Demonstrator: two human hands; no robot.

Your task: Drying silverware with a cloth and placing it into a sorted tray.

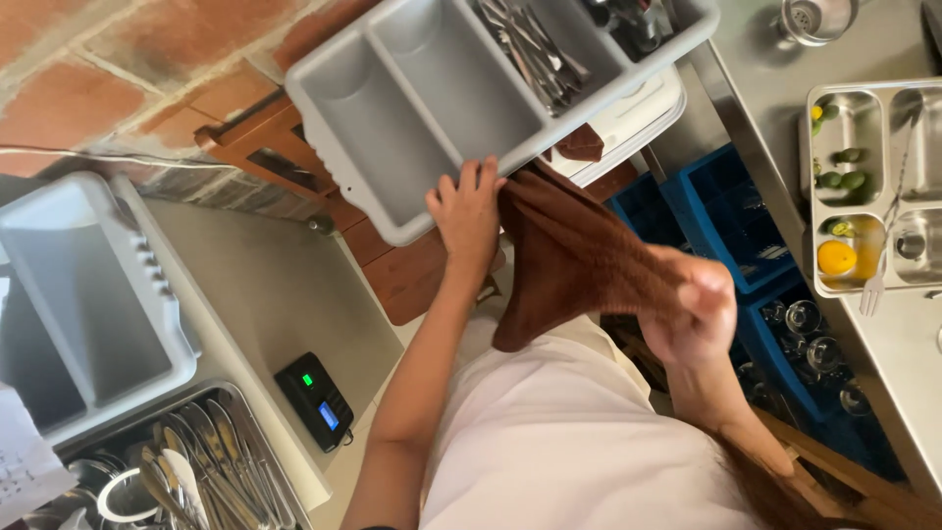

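My left hand (466, 211) grips the near rim of a grey cutlery tray (412, 108), fingers hooked over its edge. The tray has empty compartments on the left and several pieces of metal cutlery (535, 44) in the right ones. A brown cloth (579, 255) stretches from my left hand's fingers to my right hand (699, 309), which is closed around the cloth's other end. The cloth hangs over my white shirt.
A second grey tray (88, 294) sits on the left counter beside a metal pan of cutlery (211, 461) and a small black device (314, 400). Blue glass racks (736, 211) stand below right. A steel compartment tray with limes (863, 108) and a fork (873, 290) lie on the right counter.
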